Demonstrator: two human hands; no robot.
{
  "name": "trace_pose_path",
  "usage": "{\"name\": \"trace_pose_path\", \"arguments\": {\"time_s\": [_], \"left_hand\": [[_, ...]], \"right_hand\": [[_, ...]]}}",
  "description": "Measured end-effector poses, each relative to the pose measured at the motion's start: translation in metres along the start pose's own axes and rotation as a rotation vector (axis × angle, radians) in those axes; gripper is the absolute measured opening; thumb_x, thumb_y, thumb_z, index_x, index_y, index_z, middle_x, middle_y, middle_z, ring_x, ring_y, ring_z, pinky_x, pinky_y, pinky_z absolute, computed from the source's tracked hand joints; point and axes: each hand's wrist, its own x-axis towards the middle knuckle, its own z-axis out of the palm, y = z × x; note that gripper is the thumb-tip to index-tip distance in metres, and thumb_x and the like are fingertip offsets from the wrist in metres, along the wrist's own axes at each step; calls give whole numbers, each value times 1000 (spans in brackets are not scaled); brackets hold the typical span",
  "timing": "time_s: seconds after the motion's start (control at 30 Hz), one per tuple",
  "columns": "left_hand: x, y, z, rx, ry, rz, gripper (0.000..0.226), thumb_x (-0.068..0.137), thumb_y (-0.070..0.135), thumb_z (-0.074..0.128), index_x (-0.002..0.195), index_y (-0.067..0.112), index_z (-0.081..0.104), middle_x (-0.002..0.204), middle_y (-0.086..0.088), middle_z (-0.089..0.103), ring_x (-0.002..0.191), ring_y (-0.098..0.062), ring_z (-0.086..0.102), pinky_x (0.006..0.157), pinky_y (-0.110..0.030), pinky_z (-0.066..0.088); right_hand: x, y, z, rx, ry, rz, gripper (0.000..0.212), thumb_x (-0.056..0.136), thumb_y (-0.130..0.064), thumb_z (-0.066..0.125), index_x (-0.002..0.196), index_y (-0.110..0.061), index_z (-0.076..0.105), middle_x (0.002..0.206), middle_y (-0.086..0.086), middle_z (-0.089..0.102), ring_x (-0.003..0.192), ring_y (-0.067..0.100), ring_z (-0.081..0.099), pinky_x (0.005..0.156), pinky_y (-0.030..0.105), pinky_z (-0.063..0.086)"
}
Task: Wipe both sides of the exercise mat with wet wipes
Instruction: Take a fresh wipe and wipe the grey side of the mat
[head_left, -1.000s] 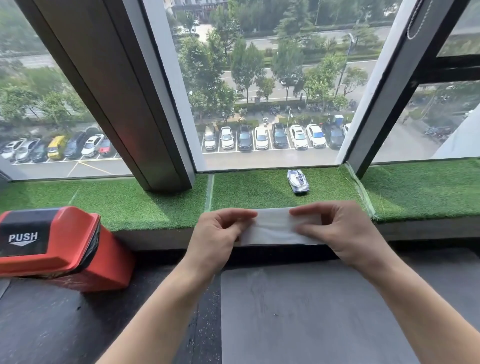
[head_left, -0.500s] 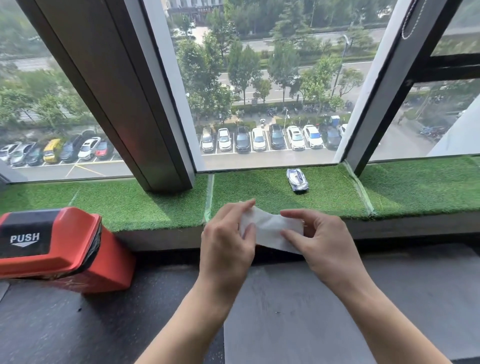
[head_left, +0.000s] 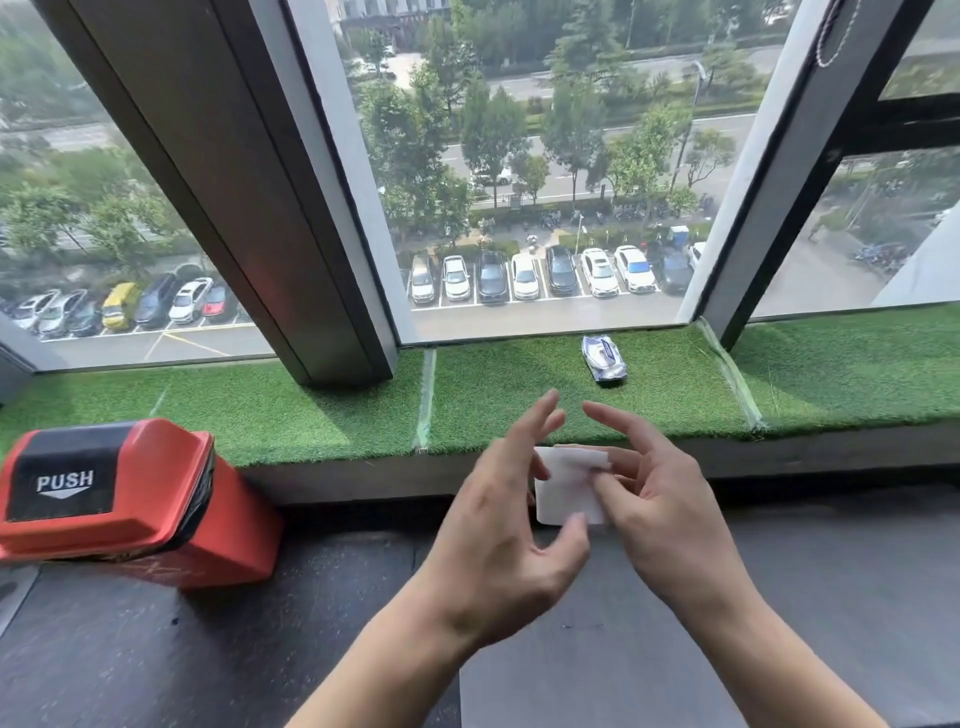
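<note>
Wipe (head_left: 569, 486) now folded small, hands closer | right hand (head_left: 662, 512) pinches it by thumb | left hand (head_left: 498, 540) loose, fingers spread, beside it | mat (head_left: 675, 623) on floor below | packet (head_left: 603, 358) on turf sill (head_left: 311, 410)

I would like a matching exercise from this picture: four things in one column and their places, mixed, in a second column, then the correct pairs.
Things:
1. wet wipe
2. wipes packet
3. red bin
4. grey mat

Places:
A. on the dark floor at the left, below the sill
B. on the green turf of the window sill
C. between the two hands, above the floor
D. flat on the floor, under the right forearm

Pairs: 1-C, 2-B, 3-A, 4-D
</note>
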Motion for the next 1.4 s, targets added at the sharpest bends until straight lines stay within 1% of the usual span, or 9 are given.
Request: {"name": "trace_pose_path", "arguments": {"time_s": [0.13,0.23,0.37,0.5,0.7,0.93,1.1,1.2,1.4], "left_hand": [[23,-16,-12,-175,-177,-293,73,84,44,80,146,48,41,129,15,60,113,-4,63,101,-29,50],[34,-24,-2,-481,-411,-427,48,93,24,75,138,29,59,118,-11,73,116,-27,67,106,-52,48],[30,-47,5,-541,-235,-607,27,94,16,71,121,15,73,111,-9,76,106,-25,70,92,-41,55],[16,-93,19,-612,-101,-815,25,89,15,76,114,8,75,111,-16,75,109,-34,70,100,-49,54],[-1,-203,53,-664,-8,-1027,20,91,22,73,105,10,78,103,-13,77,99,-27,74,85,-34,58],[-20,-381,114,-724,-206,-1061,22,97,19,67,114,8,74,111,-13,75,109,-29,71,97,-38,55],[-61,-548,205,-780,-63,-1277,24,102,17,57,121,8,69,116,-10,74,111,-26,70,88,-34,56],[-90,-671,271,-797,70,-1411,22,102,10,57,121,7,68,112,-9,75,105,-24,72,87,-34,56],[-86,-909,391,-532,396,-1425,24,99,7,60,122,8,67,106,-9,74,85,-20,70,71,-32,58]], "right_hand": [[8,2,-15,32,-220,-58,55,102,7,60,136,-36,65,110,-4,81,92,17,79,80,24,58],[17,9,-18,-12,-263,-102,46,99,2,68,126,-35,72,100,-6,80,81,17,79,69,22,58],[38,40,-15,-86,-205,-15,36,89,-13,83,118,-33,75,94,-8,69,67,23,72,63,24,57],[70,91,8,-62,-476,284,38,84,-5,84,118,-21,76,100,2,79,87,25,79,79,45,66],[106,181,60,-24,-481,530,27,89,6,72,108,-13,78,87,11,78,82,22,78,83,35,65],[145,343,117,-266,-502,608,25,90,-1,65,100,-20,78,86,4,79,74,23,78,84,47,65],[177,512,155,-394,-503,600,53,94,-31,72,143,-42,55,139,-18,61,113,0,67,85,32,61],[198,639,176,-594,-579,573,86,89,-53,75,161,-40,30,157,-21,42,134,8,56,92,25,53],[248,893,252,-1003,-892,315,140,72,-69,85,169,-18,-1,177,3,-9,164,20,-2,130,39,18]]}}
